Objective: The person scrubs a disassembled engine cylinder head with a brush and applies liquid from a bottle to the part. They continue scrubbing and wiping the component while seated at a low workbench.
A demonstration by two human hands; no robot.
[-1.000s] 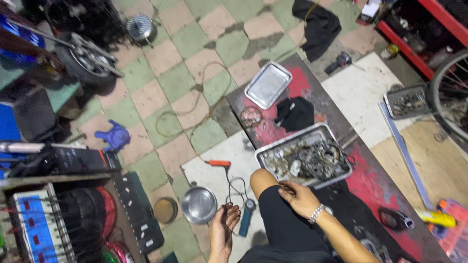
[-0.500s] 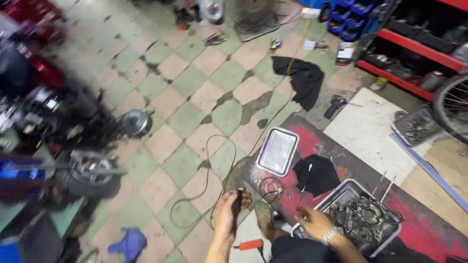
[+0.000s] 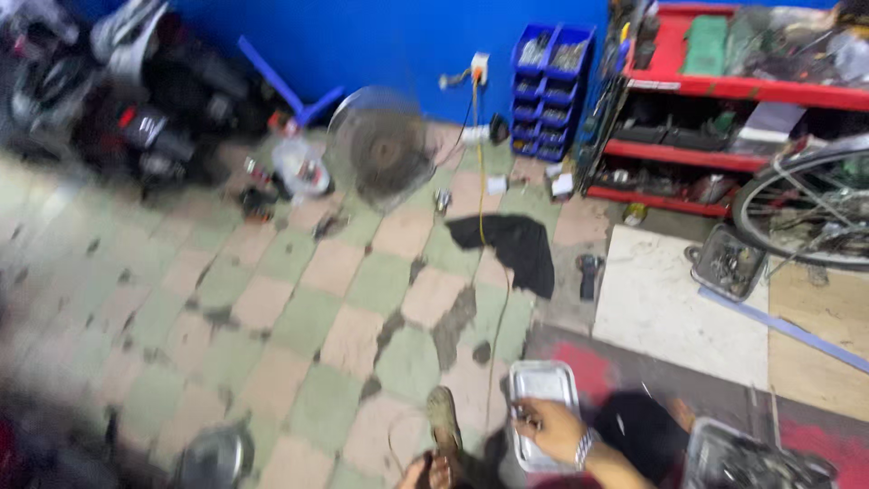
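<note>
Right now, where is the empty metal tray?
In the head view the empty metal tray lies low and right of centre, on the dark mat's edge, under the right hand, left of the black cloth.

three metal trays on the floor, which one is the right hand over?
The empty shiny tray at bottom centre: the right hand rests over it. The tray at bottom right and the tray by the bicycle wheel both hold parts.

Small white packages lie on the floor by blue bins.
</note>
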